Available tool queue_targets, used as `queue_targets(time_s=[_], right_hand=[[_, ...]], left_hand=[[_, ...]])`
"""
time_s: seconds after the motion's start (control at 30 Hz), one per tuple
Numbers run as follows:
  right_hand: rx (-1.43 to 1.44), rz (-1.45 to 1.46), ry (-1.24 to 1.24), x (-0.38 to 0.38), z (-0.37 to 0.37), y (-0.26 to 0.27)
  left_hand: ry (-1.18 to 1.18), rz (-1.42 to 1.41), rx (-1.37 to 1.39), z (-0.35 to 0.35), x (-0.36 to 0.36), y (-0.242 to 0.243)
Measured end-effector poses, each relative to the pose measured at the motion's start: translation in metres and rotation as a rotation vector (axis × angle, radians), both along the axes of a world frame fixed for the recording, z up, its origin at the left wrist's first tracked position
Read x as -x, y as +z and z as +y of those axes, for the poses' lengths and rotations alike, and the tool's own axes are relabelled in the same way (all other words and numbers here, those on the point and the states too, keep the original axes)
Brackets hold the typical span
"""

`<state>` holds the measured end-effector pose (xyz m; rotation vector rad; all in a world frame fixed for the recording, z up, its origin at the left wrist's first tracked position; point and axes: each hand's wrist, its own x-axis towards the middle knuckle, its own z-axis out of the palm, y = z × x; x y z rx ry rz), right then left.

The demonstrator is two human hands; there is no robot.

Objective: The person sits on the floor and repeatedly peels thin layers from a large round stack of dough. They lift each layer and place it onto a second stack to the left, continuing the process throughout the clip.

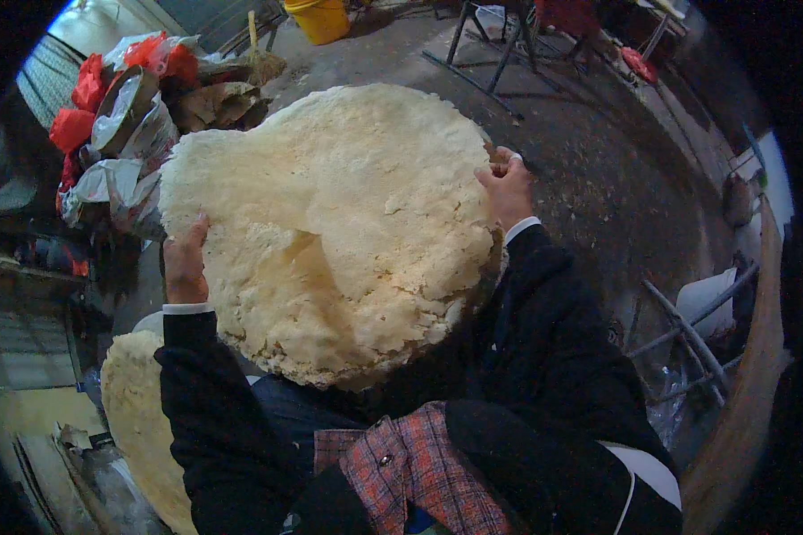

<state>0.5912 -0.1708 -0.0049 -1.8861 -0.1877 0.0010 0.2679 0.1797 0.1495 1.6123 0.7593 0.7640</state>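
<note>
A large, round, pale yellow flatbread-like sheet with a rough, flaky edge spans the space between my hands, above my lap. Its surface is uneven, with a raised fold and a hollow near the lower middle. My left hand grips the left edge, thumb on top and the other fingers hidden beneath. At the upper right edge, my right hand pinches the rim between thumb and fingers. Another pale round sheet lies at the lower left, partly covered by my left sleeve.
Red and white plastic bags are heaped at the upper left, beside a short broom. A yellow bucket stands on the floor at the top. Metal-legged furniture is at the upper right; crossed poles and a white container are at the right.
</note>
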Motion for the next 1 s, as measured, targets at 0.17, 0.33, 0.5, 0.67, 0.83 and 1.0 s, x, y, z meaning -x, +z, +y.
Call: queue_targets(time_s=[0.17,0.33,0.5,0.67,0.83,1.0], right_hand=[[-0.03,0.101,0.141,-0.003,0.011,0.029],[0.007,0.091,0.11,-0.014,0.007,0.019],[0.506,-0.045,0.139,-0.009,0.008,0.038],[0.62,-0.147,0.071,-0.019,-0.004,0.005],[0.432,-0.077,0.098,-0.005,0.012,0.035],[-0.148,0.194,0.251,-0.028,0.012,-0.001]], left_hand=[[0.103,-0.007,0.075,0.003,0.012,-0.014],[0.059,-0.019,0.154,0.016,0.021,-0.032],[0.083,-0.05,0.173,0.016,0.022,-0.038],[-0.058,0.03,-0.066,0.01,0.021,-0.038],[0.023,0.029,0.026,0.008,0.025,-0.035],[0.033,-0.024,0.151,0.007,0.022,-0.035]])
